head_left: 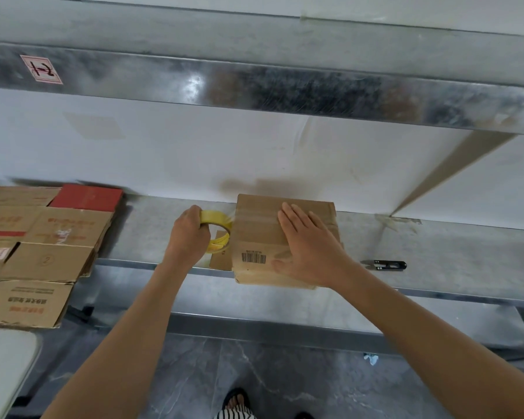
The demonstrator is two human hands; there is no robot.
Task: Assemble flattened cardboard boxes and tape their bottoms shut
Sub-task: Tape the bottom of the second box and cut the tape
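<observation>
An assembled brown cardboard box point(256, 234) stands on the metal shelf point(436, 246) with its flapped side up and a barcode label near its front edge. My right hand point(310, 246) lies flat on top of it, fingers straight, pressing down. My left hand point(189, 234) grips a yellow roll of clear tape point(220, 226) right against the box's left side. A strip of tape runs from the roll across the box top under my right fingers.
A stack of flattened cardboard boxes point(43, 246) fills the left of the shelf, one red sheet among them. Small black snips point(386, 264) lie on the shelf to the right of the box. A metal upper shelf point(254, 83) hangs overhead. The white wall is close behind.
</observation>
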